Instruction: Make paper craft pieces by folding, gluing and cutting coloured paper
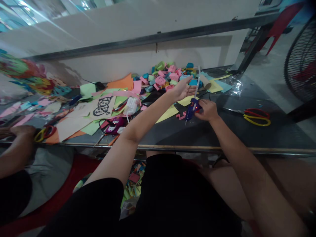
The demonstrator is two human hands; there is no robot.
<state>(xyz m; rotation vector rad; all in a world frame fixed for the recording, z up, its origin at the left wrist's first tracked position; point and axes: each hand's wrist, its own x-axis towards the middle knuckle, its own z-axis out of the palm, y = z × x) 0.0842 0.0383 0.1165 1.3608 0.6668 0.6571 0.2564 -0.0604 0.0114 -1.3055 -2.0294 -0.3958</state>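
The right hand [207, 110] grips the glue gun [190, 111] near the open left hand [183, 89], so a careless tilt could make its nozzle [185, 123] drip onto the counter [283, 135].

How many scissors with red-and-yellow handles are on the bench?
2: one pair of scissors lies right of the right hand; the other pair lies far left, beside a co-worker's hand. More may be hidden under the paper.

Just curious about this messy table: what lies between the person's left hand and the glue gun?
In the head view, yellow paper on the dark tabletop shows between the left hand and the glue gun.
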